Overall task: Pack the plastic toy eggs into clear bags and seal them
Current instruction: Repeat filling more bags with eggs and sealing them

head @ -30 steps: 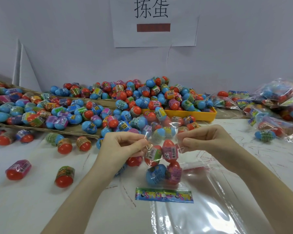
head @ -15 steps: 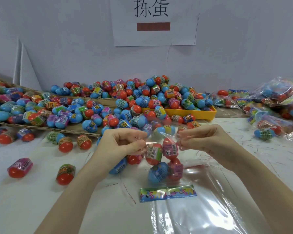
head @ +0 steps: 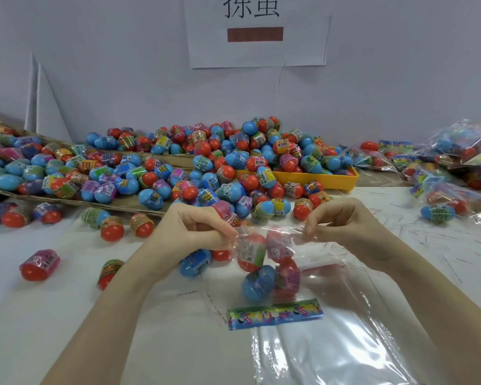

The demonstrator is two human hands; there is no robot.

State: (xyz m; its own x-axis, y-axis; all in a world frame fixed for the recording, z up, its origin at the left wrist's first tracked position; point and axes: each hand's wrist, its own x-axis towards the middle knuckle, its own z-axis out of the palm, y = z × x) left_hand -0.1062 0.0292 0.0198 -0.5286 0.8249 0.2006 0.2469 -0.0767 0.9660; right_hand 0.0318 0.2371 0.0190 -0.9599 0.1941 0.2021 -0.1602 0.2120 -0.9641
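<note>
A clear bag (head: 270,262) hangs between my hands above the white table, holding several red and blue toy eggs, with a colourful printed header strip (head: 275,316) at its lower end. My left hand (head: 195,232) pinches the bag's open top edge at the left corner. At the right corner of that edge my right hand (head: 342,226) pinches it too. A big heap of loose eggs (head: 233,162) lies just behind my hands.
A yellow tray (head: 317,177) sits under the heap at the back. Flattened cardboard (head: 75,202) with more eggs lies at the left. Filled bags (head: 450,168) pile up at the right. Empty clear bags (head: 331,343) lie in front. Single eggs (head: 39,263) are scattered at the left.
Both hands have drawn slightly apart along the bag's top edge, stretching it. The bag's header strip has swung a little to the right and tilted.
</note>
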